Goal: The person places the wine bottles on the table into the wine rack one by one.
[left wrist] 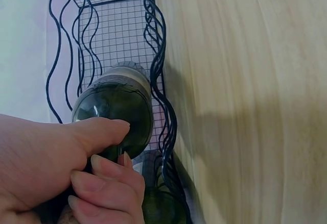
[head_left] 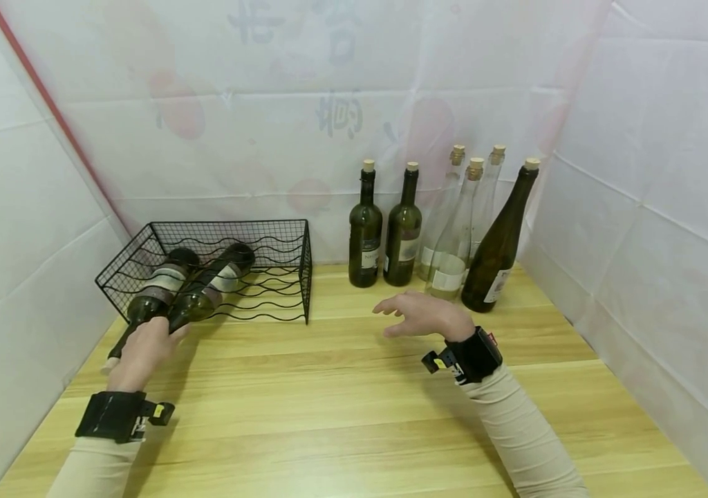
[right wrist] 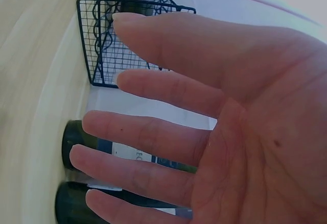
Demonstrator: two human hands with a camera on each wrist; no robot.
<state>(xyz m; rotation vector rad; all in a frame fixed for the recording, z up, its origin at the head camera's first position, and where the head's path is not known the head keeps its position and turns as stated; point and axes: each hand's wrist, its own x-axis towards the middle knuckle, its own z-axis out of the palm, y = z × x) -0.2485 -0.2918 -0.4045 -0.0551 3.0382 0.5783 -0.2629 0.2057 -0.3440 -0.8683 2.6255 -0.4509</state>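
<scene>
Gripping the neck of a green wine bottle [head_left: 220,282] with your left hand [head_left: 142,353], you have it slanting in the black wire rack [head_left: 307,263] at the bench's back left corner. A second wine bottle [head_left: 161,285] lies just left of it. Your right hand [head_left: 425,315], fingers spread and empty, hovers over the bench [head_left: 304,415], before two green bottles [head_left: 366,228], three clear bottles [head_left: 453,238] and a dark bottle [head_left: 498,252], standing corked toward the back right corner.

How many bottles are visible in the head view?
8: two lying bottles in the wire rack, two upright green bottles right of it, three clear bottles clustered next, and one dark bottle at the far right. Another might be hidden behind the cluster.
</scene>
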